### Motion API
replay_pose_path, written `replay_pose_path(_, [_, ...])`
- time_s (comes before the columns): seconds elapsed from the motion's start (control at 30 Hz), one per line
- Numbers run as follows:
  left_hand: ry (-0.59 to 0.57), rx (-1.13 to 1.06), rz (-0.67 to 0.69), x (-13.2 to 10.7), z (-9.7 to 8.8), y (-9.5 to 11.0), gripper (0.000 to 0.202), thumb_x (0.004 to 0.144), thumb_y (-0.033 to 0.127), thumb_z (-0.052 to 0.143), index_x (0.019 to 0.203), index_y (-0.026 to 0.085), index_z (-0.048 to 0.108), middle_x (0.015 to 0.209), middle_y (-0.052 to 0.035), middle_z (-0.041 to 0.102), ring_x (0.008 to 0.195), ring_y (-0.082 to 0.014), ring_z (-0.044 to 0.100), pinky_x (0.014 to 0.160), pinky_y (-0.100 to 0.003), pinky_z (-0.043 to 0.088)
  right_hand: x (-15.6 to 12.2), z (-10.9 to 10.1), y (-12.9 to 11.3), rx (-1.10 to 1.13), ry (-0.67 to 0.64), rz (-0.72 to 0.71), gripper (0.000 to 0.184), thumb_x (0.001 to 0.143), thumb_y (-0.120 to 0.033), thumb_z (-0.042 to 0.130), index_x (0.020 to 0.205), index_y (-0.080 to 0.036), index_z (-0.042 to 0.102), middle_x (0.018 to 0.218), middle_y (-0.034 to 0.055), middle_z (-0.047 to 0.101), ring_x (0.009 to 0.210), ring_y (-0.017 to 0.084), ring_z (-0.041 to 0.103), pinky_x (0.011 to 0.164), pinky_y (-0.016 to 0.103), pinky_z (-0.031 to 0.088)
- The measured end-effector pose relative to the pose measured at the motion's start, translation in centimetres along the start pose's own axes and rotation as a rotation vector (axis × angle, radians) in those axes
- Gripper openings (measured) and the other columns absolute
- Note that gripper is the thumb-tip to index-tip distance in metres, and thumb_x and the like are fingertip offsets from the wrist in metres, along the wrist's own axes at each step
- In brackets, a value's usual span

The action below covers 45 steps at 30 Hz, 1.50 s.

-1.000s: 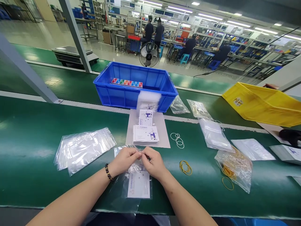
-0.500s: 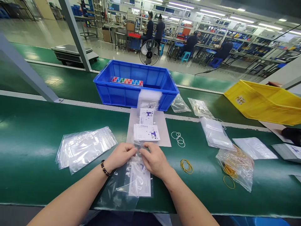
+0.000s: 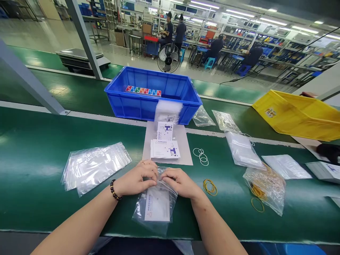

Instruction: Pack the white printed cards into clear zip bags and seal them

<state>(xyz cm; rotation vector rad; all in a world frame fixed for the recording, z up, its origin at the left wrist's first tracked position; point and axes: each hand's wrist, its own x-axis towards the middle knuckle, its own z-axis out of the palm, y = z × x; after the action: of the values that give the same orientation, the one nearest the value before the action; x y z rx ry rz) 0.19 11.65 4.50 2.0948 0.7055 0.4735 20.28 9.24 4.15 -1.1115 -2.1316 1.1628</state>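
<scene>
My left hand [image 3: 136, 179] and my right hand [image 3: 178, 181] meet at the top edge of a clear zip bag [image 3: 156, 205] lying on the green belt. Both pinch the bag's mouth with closed fingers. Inside the bag sits a white printed card [image 3: 157, 208]. Just beyond my hands a stack of printed cards [image 3: 164, 150] rests on a grey sheet [image 3: 183, 141]. A beaded bracelet is on my left wrist.
A pile of empty clear bags [image 3: 92, 166] lies to the left. A blue bin [image 3: 152, 94] stands behind the cards. White rings [image 3: 201, 156], yellow rubber bands [image 3: 209, 186], a bag of bands [image 3: 267, 186] and more bags [image 3: 243, 150] lie right. A yellow bin [image 3: 300, 113] is far right.
The bag's lower part, earlier crumpled and folded to the left, now lies flat with the card straight. My hands have shifted slightly toward me along the bag's mouth.
</scene>
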Motion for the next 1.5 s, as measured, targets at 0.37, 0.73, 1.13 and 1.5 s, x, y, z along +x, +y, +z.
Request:
replay_pose_path(0.37, [0.036,-0.111,-0.223,0.1,-0.5,-0.3,0.020,0.078,0.028,0.050,0.066,0.015,0.059,0.071,-0.0002,0.058,0.068,-0.0120,0.052,0.067,-0.023,0.041,0.3,-1.8,1.3,-0.033,0.462,0.151,0.017,0.075,-0.033,0.050,0.070,-0.018,0.058,0.085,0.0046,0.053,0.075,0.016,0.050,0.069,0.029,0.040])
replay_pose_path(0.73, [0.004,0.241,-0.084,0.4,0.7,-0.3,0.015,0.079,0.013,0.043,0.069,0.016,0.054,0.073,-0.0025,0.056,0.075,-0.0151,0.049,0.070,-0.027,0.041,2.4,-2.9,4.3,0.192,0.908,0.359,0.048,0.066,-0.031,0.054,0.111,-0.018,0.042,0.070,-0.0017,0.051,0.065,0.016,0.053,0.065,0.033,0.045])
replay_pose_path(1.13, [0.043,0.102,0.056,0.1,0.5,-0.5,0.013,0.079,0.016,0.047,0.071,0.016,0.057,0.077,-0.0032,0.059,0.081,-0.0155,0.048,0.077,-0.029,0.041,0.7,-3.0,2.9,0.471,0.729,0.225,0.020,0.065,-0.032,0.063,0.079,-0.018,0.060,0.069,-0.0001,0.061,0.052,0.010,0.054,0.046,0.022,0.045])
replay_pose_path(1.5, [0.017,0.047,0.064,0.1,0.3,0.2,0.016,0.079,0.017,0.048,0.067,0.018,0.059,0.074,-0.0025,0.062,0.085,-0.0174,0.044,0.081,-0.031,0.039,0.1,-3.5,2.7,0.380,0.675,0.217,0.017,0.065,-0.031,0.064,0.078,-0.019,0.067,0.074,0.0023,0.065,0.058,0.013,0.057,0.051,0.025,0.047])
